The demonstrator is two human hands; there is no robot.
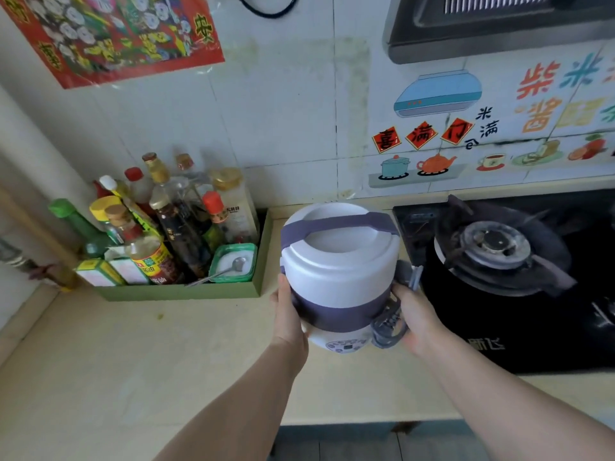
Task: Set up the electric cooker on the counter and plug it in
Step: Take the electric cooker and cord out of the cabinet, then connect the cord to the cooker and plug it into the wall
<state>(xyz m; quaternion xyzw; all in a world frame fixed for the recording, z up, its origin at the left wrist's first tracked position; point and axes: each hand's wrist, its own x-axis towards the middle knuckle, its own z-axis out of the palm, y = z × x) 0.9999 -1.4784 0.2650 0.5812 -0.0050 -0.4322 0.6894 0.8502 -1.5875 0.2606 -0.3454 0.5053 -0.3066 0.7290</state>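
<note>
The electric cooker [339,271] is a small white pot with a purple band, a purple carrying handle across its lid and a control panel low on its front. I hold it between both hands above the beige counter [133,354], just left of the stove. My left hand [289,314] presses its left side. My right hand [416,317] grips its right side together with the bundled grey power cord [387,327]. Whether the cooker's base touches the counter is hidden.
A green tray [179,291] of sauce bottles, boxes and a salt tub with a spoon stands at the back left. A black gas stove [506,281] lies to the right under a range hood [499,24]. A black cable [269,8] hangs on the tiled wall.
</note>
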